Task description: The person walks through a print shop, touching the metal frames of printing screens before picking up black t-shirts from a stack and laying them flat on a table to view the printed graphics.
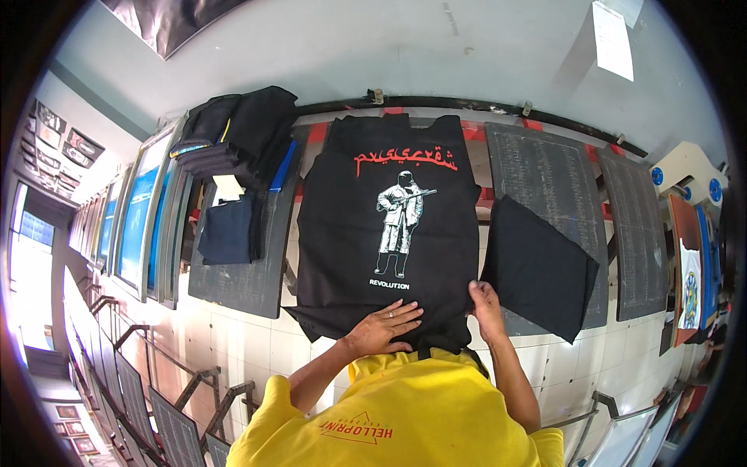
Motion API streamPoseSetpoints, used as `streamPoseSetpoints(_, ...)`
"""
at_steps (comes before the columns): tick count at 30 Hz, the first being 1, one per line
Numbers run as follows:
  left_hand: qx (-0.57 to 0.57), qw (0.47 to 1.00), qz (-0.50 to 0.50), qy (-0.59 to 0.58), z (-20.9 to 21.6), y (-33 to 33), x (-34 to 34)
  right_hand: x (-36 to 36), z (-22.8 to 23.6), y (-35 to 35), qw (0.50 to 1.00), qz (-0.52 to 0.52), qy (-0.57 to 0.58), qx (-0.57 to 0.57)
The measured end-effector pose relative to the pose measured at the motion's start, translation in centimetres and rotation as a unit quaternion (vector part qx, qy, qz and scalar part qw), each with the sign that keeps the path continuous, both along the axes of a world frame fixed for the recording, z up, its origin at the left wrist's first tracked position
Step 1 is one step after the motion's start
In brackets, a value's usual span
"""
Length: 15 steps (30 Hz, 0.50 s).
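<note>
A black printed shirt panel (342, 226) lies spread over a board in front of me. On it are red lettering (406, 158) and a white figure holding a long gun (401, 214). My left hand (387, 325) rests flat on its lower part, fingers stretched out. At the panel's lower right edge, my right hand (488, 313) is closed with the thumb on top, pinching the cloth. Below my hands the fabric bunches against my yellow shirt (420, 405). A separate black cloth piece (541, 268) lies just right of my right hand.
Dark flat boards (634, 233) stand in a row on a red frame (475, 132). Stacked dark cloth (233, 132) and a folded navy cloth (229, 229) occupy the left board. Framed screens (140, 226) lean farther left. Metal racks (210, 381) stand behind, near the lower left.
</note>
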<state>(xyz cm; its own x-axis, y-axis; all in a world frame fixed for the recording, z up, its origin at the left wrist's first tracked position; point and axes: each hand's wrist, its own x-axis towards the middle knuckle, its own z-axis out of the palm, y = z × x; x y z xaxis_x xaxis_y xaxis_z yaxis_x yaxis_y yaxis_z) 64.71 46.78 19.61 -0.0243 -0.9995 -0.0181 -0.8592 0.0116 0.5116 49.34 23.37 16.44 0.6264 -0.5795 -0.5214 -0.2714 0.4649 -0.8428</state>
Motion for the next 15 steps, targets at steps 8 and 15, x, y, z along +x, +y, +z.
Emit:
streamPoseSetpoints(8,-0.007,0.999,-0.011,0.048,0.7,1.0,-0.8,-0.8,1.3,0.8,0.994,0.034,-0.093,-0.037)
streamPoseSetpoints(15,-0.063,0.998,0.024,-0.009,0.2,1.8,-1.4,-1.7,0.0,1.5,0.998,0.057,-0.021,-0.029)
